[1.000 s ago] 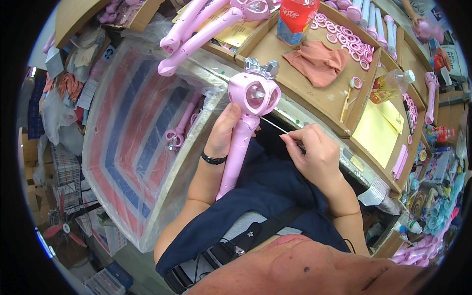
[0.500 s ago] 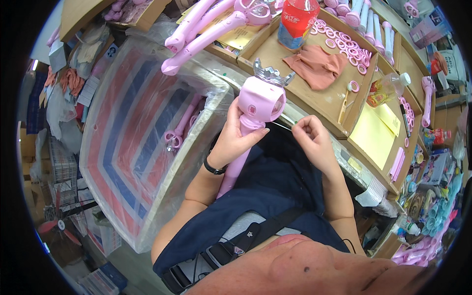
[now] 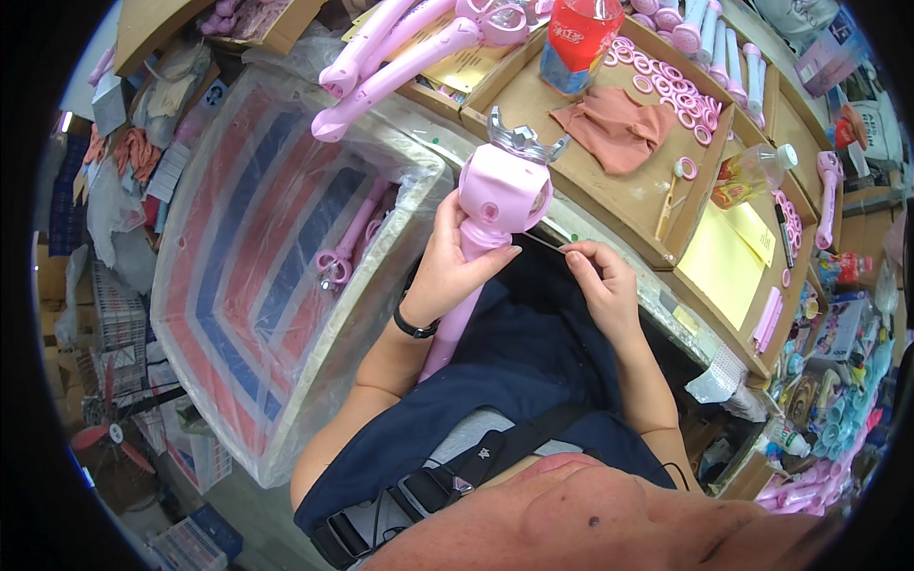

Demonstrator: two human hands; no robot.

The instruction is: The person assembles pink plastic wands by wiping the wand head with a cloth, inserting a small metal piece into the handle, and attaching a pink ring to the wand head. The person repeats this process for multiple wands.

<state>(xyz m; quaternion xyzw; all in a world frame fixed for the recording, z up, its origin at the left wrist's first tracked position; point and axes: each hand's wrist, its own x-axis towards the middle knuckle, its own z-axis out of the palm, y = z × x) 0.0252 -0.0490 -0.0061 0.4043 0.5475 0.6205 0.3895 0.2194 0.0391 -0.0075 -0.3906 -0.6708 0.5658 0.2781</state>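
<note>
Upright in front of me is a pink toy wand with a hollow ring-like head and a silver crown on top. My left hand is closed round the wand just below its head, the thumb lying across the front. To the right, my right hand is pinched on a thin stick that points left toward the wand's head. Where the stick's far end lies is hard to make out, as the wand's head is in front of it. The wand's lower end runs down to my dark apron.
On the left stands a plastic-lined box with pink wands inside. More wands lie beyond it. The cardboard tray holds a red-labelled bottle, a cloth, pink rings and a brush.
My right hand has shifted slightly and its fingers have turned, and less of the stick shows. The wand's head has moved slightly left in my left hand.
</note>
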